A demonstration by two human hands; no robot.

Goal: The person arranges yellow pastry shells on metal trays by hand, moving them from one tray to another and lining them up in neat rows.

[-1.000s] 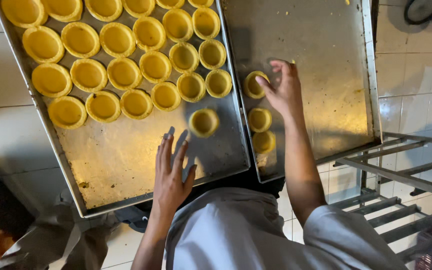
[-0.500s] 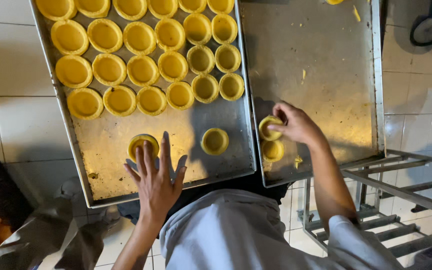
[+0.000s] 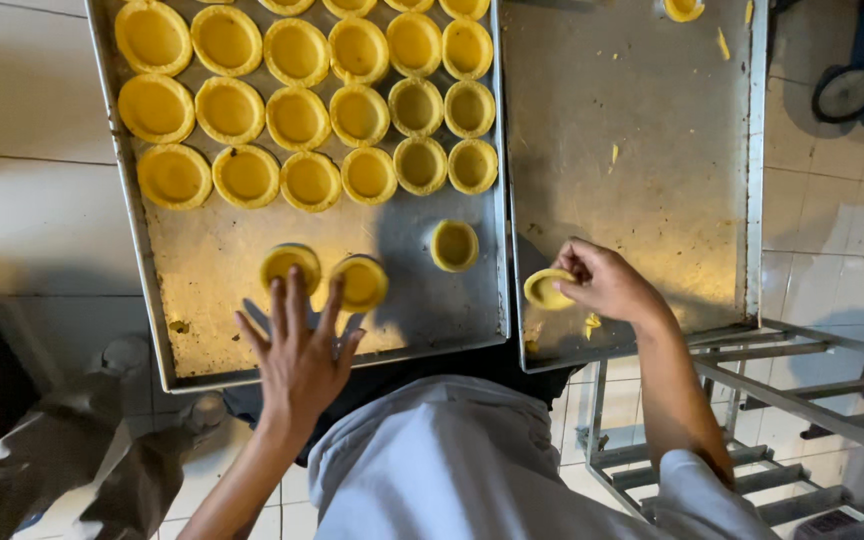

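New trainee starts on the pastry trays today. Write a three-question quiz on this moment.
1. True or false: the right hand is on the left tray.
2. How many tart shells do the left hand's fingertips touch? A) none B) two C) four
3. Fill in: one tart shell stands alone between the filled rows and the tray's near ____.

Key
1. False: it grips a tart shell on the right tray.
2. B: the two shells below the rows.
3. Edge.

Yellow tart shells (image 3: 297, 115) on grey metal trays (image 3: 642, 180), pale floor tiles (image 3: 22, 100), white shirt (image 3: 472, 460).
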